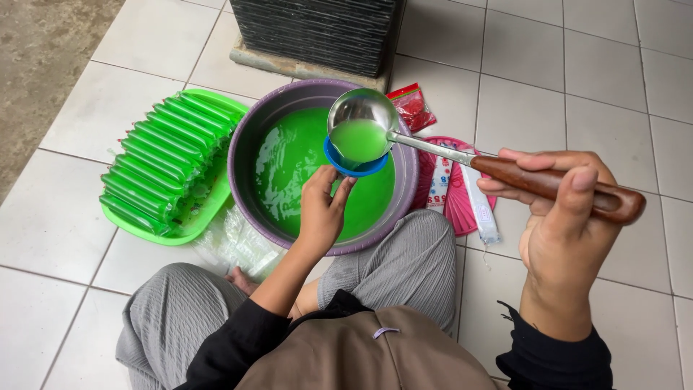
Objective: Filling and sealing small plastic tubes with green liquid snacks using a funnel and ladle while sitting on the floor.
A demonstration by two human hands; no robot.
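Note:
My right hand (559,217) grips the brown wooden handle of a steel ladle (361,126) whose bowl holds green liquid. The ladle's bowl hovers over a small blue funnel (354,165), which my left hand (323,206) holds from below, above a purple basin (317,94) filled with the same green liquid. Whatever hangs under the funnel is hidden by my left hand.
A green tray (195,224) at the left carries several long filled green tubes. Clear plastic bags (242,245) lie by my knee. A pink woven plate (455,198) with packets and a red packet (411,105) sit right of the basin. A dark crate (317,32) stands behind.

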